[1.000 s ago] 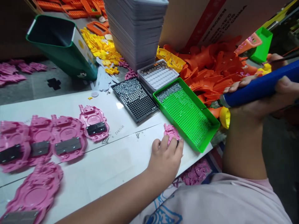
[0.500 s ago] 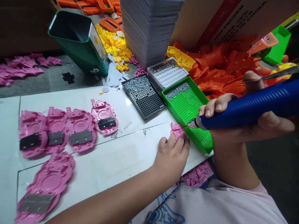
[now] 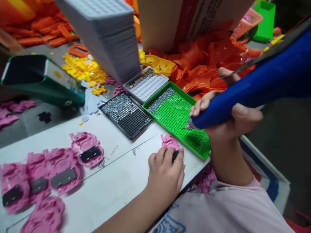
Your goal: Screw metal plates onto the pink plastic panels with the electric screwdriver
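My left hand (image 3: 165,176) rests on the table with its fingers curled over a pink plastic casing (image 3: 170,141), pinning it down. A black cover piece (image 3: 175,156) on this casing shows between the fingers; the rest is hidden. In my right hand (image 3: 225,127) I grip a blue electric screwdriver (image 3: 245,94), tilted with its bit down to the left. The bit is above a green perforated tray (image 3: 175,111) that holds small metal screws at its far end. Whether a screw sits on the bit is too small to tell.
Several pink casings with black or grey covers (image 3: 89,154) lie at the left. A black perforated tray (image 3: 131,124) of screws and a white tray (image 3: 152,87) with round metal pieces stand behind. Beyond are a tray stack (image 3: 114,45), a green bin (image 3: 60,81) and orange parts (image 3: 201,61).
The screwdriver's bit has moved from beside the pink casing to over the green tray. My left hand stays on the casing, with more of the black cover showing. The camera view has shifted.
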Available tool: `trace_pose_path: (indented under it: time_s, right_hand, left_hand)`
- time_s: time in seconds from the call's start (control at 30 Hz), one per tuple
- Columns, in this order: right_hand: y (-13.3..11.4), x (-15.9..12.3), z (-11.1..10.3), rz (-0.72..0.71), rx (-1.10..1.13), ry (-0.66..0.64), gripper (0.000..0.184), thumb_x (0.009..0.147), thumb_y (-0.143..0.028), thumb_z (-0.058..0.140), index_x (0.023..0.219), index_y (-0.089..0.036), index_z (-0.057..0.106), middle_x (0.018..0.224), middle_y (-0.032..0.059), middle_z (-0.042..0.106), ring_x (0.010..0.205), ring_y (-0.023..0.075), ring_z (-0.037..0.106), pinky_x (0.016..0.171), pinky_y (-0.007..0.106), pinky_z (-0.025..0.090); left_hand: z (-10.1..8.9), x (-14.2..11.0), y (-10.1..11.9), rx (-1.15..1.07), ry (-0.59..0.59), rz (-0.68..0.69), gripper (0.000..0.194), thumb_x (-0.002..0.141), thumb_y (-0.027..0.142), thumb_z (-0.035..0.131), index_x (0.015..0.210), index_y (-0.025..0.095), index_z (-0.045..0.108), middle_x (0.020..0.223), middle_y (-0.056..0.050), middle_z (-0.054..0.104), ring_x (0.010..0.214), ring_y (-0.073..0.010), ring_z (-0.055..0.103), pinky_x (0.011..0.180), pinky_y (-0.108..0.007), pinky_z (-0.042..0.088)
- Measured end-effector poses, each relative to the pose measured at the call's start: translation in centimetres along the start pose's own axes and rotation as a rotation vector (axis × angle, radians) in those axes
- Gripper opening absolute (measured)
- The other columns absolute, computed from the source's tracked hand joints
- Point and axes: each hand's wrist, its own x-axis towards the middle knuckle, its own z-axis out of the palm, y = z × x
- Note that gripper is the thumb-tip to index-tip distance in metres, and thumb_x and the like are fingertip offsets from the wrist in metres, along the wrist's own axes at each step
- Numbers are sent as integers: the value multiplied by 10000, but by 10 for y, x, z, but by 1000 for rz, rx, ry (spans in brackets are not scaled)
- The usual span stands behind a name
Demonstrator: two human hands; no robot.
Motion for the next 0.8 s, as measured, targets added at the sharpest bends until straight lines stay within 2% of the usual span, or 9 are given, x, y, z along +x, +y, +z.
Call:
trace_pose_path:
  time_s: [0.17,0.33,0.43,0.5,0.6,0.7,0.8]
  right_hand:
    - [10,1,-5,150,51,-31,336,556,-469,776,564,-218,553,560,-6,555,500,174,571,470,331,477]
    - [-1,9,0,212,91,-6,440,469,-453,823,509,-237,442,526,-36,493,500,154,541,460,310,469]
    - [-5,13,2,243,142,-8,460,429,-452,824,502,-236,424,533,-33,481,551,162,552,536,326,504]
    - [-3,13,3,293,160,-16,408,448,-446,819,552,-231,488,567,-30,504,584,159,560,560,317,509]
    - [6,11,4,337,130,-63,363,496,-446,806,622,-222,550,584,-28,528,559,142,538,506,290,487]
    - [14,8,3,314,116,-127,359,542,-447,788,588,-219,514,556,-28,500,533,137,510,493,296,486]
    - [15,7,3,294,138,-133,385,552,-441,788,549,-215,476,550,-19,470,531,141,503,499,310,488]
  left_hand:
    - [-6,0,-2,-21,-84,-5,340,884,263,557,1212,194,612,1113,-127,573,1091,-300,466,886,-461,317]
    - [-10,0,-4,-25,-125,9,369,866,241,589,1234,209,594,1142,-129,541,1097,-304,459,904,-464,330]
    - [-12,-1,-3,-25,-141,5,378,859,236,599,1237,221,590,1151,-125,528,1092,-305,456,909,-470,330]
    - [-12,-1,-3,-25,-144,4,380,856,236,603,1236,221,590,1149,-125,524,1089,-308,458,906,-473,334]
    - [-12,0,-4,-33,-150,1,380,855,230,603,1235,212,589,1143,-126,523,1089,-309,460,900,-471,344]
    - [-11,0,-4,-39,-144,2,370,857,233,599,1227,215,593,1127,-121,529,1082,-304,464,897,-465,347]
    - [-11,1,-4,-44,-139,8,360,862,240,592,1221,215,598,1126,-122,534,1084,-304,457,902,-465,346]
